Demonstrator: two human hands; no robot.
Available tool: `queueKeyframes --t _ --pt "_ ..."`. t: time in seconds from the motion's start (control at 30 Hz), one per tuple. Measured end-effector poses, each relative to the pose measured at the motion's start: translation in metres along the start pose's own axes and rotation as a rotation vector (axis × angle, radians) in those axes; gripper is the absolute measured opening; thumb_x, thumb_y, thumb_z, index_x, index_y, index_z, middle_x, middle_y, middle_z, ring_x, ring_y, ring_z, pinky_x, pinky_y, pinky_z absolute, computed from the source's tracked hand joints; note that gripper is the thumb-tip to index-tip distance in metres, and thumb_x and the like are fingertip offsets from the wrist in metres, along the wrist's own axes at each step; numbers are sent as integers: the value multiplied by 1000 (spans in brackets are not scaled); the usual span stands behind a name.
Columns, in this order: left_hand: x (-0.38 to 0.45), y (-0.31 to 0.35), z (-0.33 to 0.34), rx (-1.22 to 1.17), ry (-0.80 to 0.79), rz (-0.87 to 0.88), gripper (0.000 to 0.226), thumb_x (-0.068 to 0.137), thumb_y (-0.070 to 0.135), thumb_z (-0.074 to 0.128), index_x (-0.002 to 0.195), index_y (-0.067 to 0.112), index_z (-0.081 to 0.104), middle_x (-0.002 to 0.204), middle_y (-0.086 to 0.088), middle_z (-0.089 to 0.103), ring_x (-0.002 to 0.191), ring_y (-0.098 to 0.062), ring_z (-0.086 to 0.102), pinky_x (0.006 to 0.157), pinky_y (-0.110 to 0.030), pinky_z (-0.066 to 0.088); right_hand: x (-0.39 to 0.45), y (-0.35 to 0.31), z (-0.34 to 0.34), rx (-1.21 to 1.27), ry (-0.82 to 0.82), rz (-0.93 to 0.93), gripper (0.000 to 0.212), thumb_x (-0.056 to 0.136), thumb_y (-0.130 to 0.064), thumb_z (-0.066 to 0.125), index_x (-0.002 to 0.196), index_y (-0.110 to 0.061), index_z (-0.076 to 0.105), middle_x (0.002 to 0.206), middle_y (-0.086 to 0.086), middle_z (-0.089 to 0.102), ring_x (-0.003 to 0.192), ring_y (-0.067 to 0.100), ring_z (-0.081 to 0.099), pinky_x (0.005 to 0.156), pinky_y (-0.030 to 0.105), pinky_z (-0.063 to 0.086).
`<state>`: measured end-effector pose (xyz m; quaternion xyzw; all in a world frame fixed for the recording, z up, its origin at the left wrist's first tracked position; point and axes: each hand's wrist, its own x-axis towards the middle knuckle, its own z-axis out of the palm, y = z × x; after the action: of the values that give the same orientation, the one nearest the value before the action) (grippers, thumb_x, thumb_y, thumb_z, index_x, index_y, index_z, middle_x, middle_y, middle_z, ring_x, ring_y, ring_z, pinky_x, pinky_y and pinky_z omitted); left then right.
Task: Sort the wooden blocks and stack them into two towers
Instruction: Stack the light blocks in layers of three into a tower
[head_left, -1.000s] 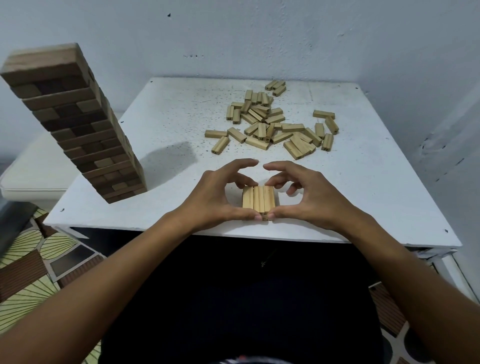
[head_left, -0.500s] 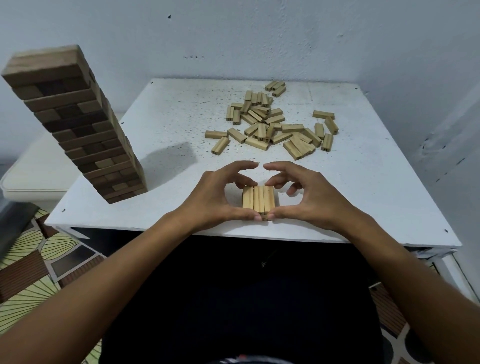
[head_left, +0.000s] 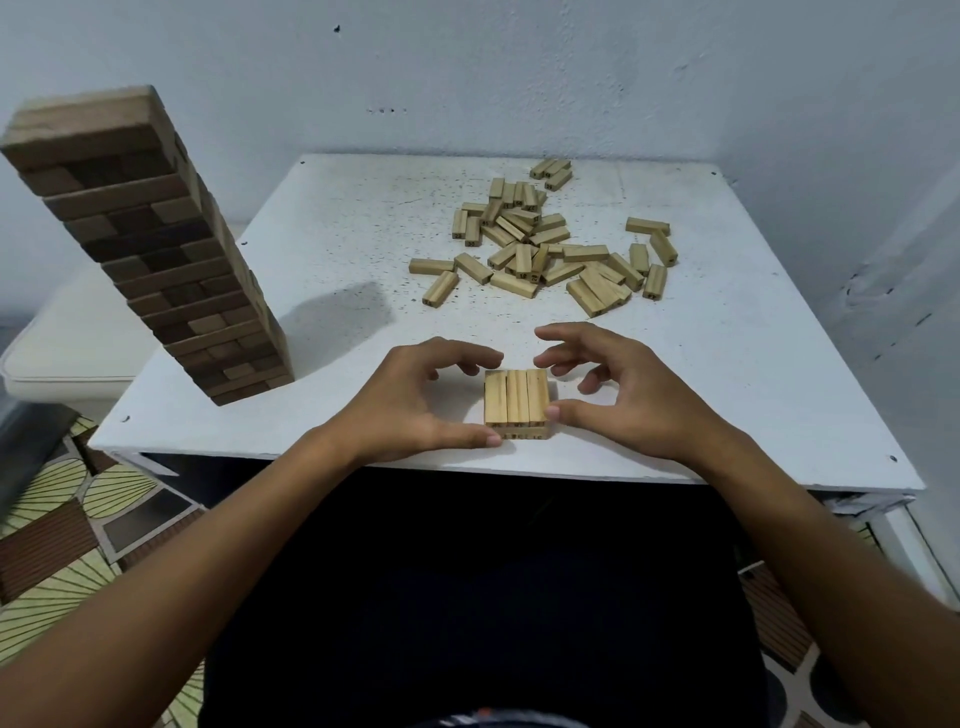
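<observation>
Between both hands, low block stack

Illegible numbers on block ends

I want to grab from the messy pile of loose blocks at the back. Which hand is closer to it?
Right. The right hand sits just right of the small stack, its fingers below the loose pile. The left hand sits left of the stack, farther from the pile.
</observation>
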<state>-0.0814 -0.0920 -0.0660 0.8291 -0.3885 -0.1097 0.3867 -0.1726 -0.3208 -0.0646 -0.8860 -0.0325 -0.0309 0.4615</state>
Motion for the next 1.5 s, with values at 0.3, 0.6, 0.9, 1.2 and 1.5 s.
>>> queueKeyframes --t 0.3,0.6,0.9,1.2,1.5 --pt "0 -9 7 -51 30 6 58 65 40 85 118 25 70 116 14 68 108 1 59 82 -13 44 0 0 2 1 -18 22 68 75 -20 81 129 -43 48 115 -17 65 108 0 58 87 30 50" --pt "0 -11 7 -59 30 4 53 69 35 87 118 28 70 119 15 67 110 1 58 84 -17 45 0 0 3 2 -18 27 67 76 -20 81 130 -42 48 115 -18 65 108 0 58 87 30 50" --pt "8 -15 0 -76 182 -4 49 74 63 60 114 35 67 115 16 63 109 3 53 79 -8 39 8 7 0 49 58 15 49 83 -33 73 128 -36 55 116 -17 64 107 2 59 85 30 53" --pt "57 -38 -13 211 282 -117 60 77 55 59 125 20 64 124 3 64 119 -16 51 95 -35 41 51 31 -18 -46 260 6 38 84 -21 74 121 -26 63 116 -12 61 101 -2 56 80 13 43" --pt "93 -29 1 405 234 -95 66 79 53 47 139 25 50 152 2 41 144 -20 23 116 -49 17 133 30 -30 -412 152 -12 63 79 -30 77 136 -20 54 150 6 41 140 23 33 111 39 29"
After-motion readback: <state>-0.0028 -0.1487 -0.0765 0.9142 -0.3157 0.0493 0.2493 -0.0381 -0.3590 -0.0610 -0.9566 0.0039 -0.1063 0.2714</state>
